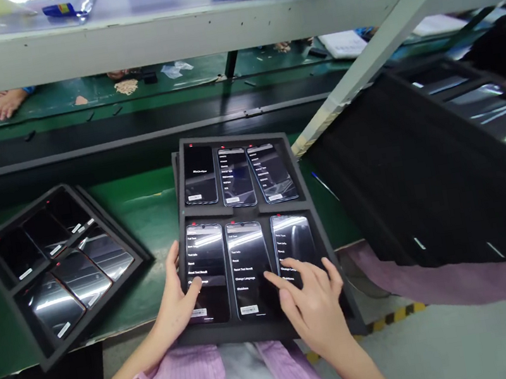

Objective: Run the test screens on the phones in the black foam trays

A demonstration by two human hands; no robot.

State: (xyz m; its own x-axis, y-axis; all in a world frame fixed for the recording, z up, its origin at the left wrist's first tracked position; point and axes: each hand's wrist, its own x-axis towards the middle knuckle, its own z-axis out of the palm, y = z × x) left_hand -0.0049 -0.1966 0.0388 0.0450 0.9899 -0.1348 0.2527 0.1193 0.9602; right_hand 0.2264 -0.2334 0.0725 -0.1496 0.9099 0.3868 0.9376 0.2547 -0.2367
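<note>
A black foam tray [247,211] lies before me, with several smartphones set in its slots in two rows. My left hand [176,294] grips the tray's left edge, its thumb reaching over the front left phone [204,255], where a text menu is lit. My right hand [314,301] hovers low over the front row, fingers apart. Its index fingertip is at the right edge of the front middle phone [247,251], and other fingers partly cover the front right phone [293,234]. In the back row, one phone [199,175] displays a brand name and two show menus.
To the left, another foam tray [12,291] holds several dark-screened phones. On the right are a large black sheet-like surface [425,188], a pen [324,184] and a slanted metal post [360,76]. A shelf [115,45] crosses above; a co-worker's hand [6,105] rests beyond.
</note>
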